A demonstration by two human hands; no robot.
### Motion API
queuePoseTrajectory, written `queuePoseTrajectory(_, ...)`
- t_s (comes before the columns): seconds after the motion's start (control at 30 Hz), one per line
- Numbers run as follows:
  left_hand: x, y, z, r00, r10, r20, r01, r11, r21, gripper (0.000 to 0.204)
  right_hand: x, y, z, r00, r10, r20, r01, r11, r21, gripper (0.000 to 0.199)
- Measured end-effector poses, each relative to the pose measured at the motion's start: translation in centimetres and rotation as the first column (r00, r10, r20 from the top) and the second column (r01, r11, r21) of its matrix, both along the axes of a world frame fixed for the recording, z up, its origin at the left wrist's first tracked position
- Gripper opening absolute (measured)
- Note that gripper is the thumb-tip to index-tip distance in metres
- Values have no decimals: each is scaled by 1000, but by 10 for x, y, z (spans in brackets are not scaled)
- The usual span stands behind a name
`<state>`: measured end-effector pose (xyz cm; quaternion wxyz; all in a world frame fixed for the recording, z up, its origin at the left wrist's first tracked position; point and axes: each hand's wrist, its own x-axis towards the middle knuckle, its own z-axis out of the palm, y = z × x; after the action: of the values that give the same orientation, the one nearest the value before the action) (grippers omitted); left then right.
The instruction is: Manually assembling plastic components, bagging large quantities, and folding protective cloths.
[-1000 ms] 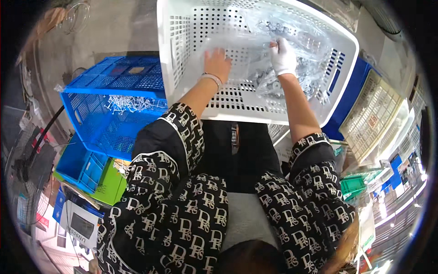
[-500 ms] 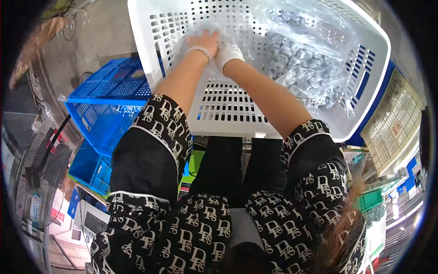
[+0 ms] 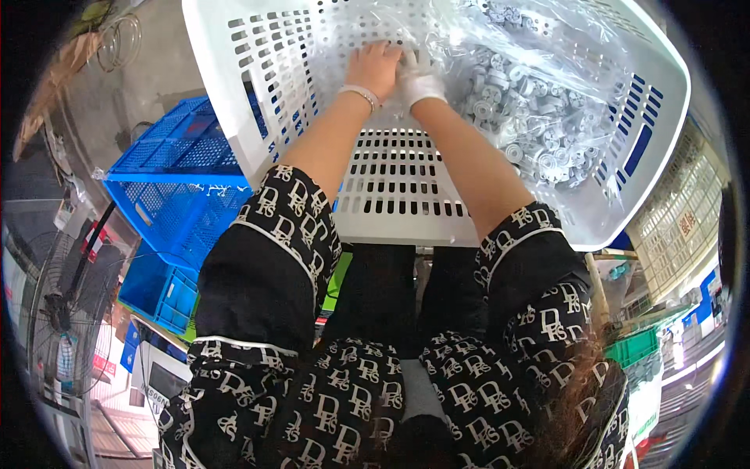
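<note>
A big white slotted plastic crate (image 3: 234, 102) lies in front of me, lined with a clear plastic bag (image 3: 547, 47) that holds several small grey round parts (image 3: 523, 117). My left hand (image 3: 376, 66), bare with a bracelet at the wrist, rests on the bag's plastic near the crate's middle. My right hand (image 3: 418, 78), in a white glove, sits right beside it and touches the same plastic at the edge of the pile. The two hands are pressed together; whether either one pinches the film I cannot tell.
A blue slotted crate (image 3: 180, 187) stands at my left on the grey floor, with a smaller blue bin (image 3: 160, 293) below it. A standing fan (image 3: 55, 313) is at far left. White and green crates (image 3: 664, 234) are stacked at right.
Both hands have come together and moved to the crate's middle left, from being spread apart. The view has shifted closer over the crate.
</note>
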<state>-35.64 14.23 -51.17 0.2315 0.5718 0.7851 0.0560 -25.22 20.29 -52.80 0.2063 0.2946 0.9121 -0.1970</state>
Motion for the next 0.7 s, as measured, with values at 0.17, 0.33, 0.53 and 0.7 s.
queuePoseTrajectory(0.17, -11, 7, -16, 997, -15, 70, 12, 999, 32, 33, 19, 18, -11, 1000, -9, 1, 9, 961, -278, 38)
queuePoseTrajectory(0.33, -11, 34, -9, 960, 177, 217, -1, 777, -630, 44, 53, 4, 6, 848, 392, 356, -99, 778, -621, 35)
queuePoseTrajectory(0.53, -90, 24, -37, 930, 266, -253, -303, 946, -117, 29, 0, 17, 83, 669, 629, 397, -87, 597, -798, 26)
queuePoseTrajectory(0.7, 1, 37, -6, 881, -212, -424, 201, 977, -71, 29, 41, 26, -1, 863, 90, 498, 182, 862, -472, 33)
